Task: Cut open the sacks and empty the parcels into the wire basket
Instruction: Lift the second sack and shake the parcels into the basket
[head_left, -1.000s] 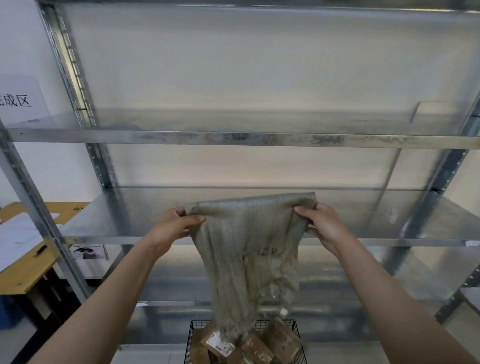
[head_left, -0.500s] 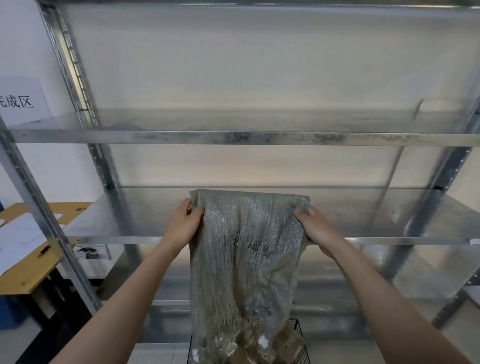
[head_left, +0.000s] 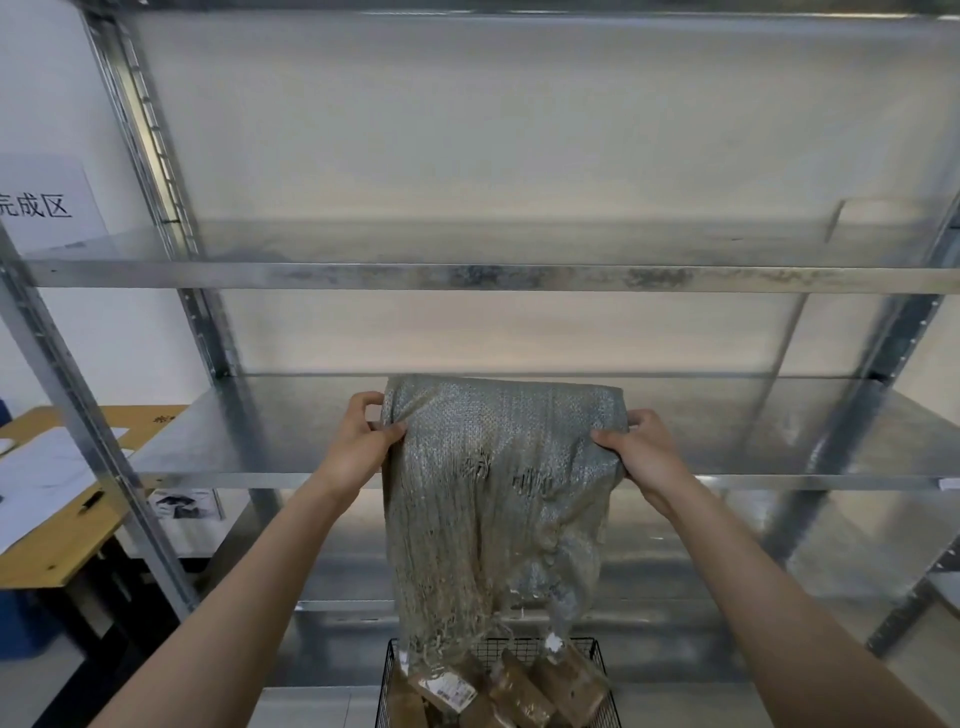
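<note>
Mid-dump here. Gripping the woven sack (head_left: 498, 493) by its upper corners, one in the left hand (head_left: 363, 441) and one in the right hand (head_left: 641, 457), fingers curled tight into the cloth on both sides. Hanging straight down between the hands, frayed cut mouth at the bottom, right over the wire basket (head_left: 530, 648) far below. Already a pile of brown parcels (head_left: 519, 691) in that basket. Can't tell whether anything is stuck inside the sack, though it looks pretty limp and flat from here.

To do this bit well: go for short up-and-down shakes rather than sideways swings, with the mouth centred above the basket so stragglers land inside the rim and not on the floor. Worth holding both corners level so the cloth doesn't fold over and trap a parcel. Watch the loose threads at the mouth too, probably prone to snagging on the wire.

Room-wise: front edge of the metal shelf (head_left: 260, 431) just past the hands, so not much pushing forward. Rack upright (head_left: 93, 431) well off to the left of the left hand, desk (head_left: 62, 545) further left past it. Plenty of open air back toward the body, and above the hands up to the next shelf (head_left: 467, 275).
</note>
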